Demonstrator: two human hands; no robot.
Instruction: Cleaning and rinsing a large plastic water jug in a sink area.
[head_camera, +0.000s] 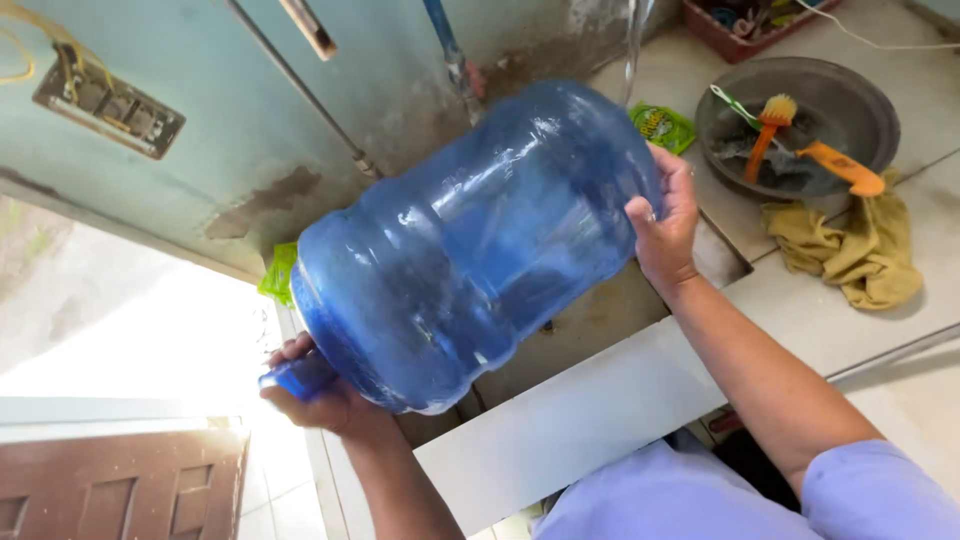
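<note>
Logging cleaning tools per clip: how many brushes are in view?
2. An orange-handled brush with yellow bristles and a green-and-white brush both lie in the dark round basin on the counter, upper right. More may be hidden behind the blue water jug.

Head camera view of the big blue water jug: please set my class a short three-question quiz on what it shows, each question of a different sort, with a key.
1. True or false: the large translucent blue plastic water jug stands upright on the counter.
2. Which part of the jug does the left hand grip? A) its base B) its neck C) its side
3. Fill in: the orange-handled scrub brush lies in a round dark metal ____.

Key
1. False: it is held tilted in the air by both hands.
2. B; the right hand steadies the base end.
3. Basin, beside a crumpled yellow cloth on the pale tiled counter.
</note>
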